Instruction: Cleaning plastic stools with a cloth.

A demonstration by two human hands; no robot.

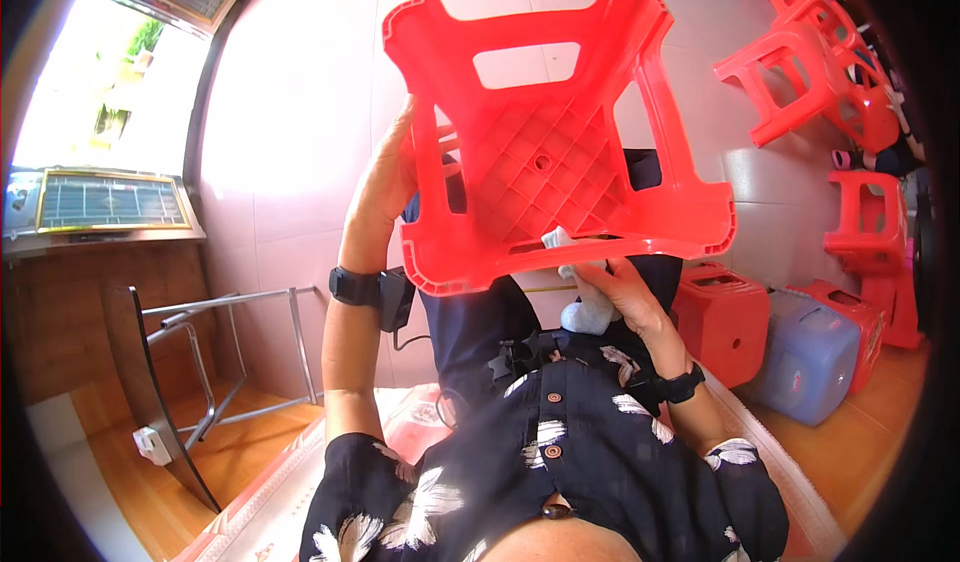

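Note:
A red plastic stool (551, 157) is held up before me, its underside with crossed ribs and its leg ends facing me. My left hand (394, 164) grips the stool's side at the left, some fingers showing through the side opening. Below the stool's near edge, my right hand (619, 292) holds a pale cloth (589, 317), and part of that cloth pokes up over the stool's rim. The right fingertips are partly hidden behind the edge and the cloth.
More red stools (795, 74) stand at the right, near a red stool (724, 329) and a blue plastic stool (806, 359). A folding table (154, 382) with metal legs lies tipped at the left. Under me is a pink-and-white mat (262, 509). A gold-framed panel (112, 202) is by the bright opening.

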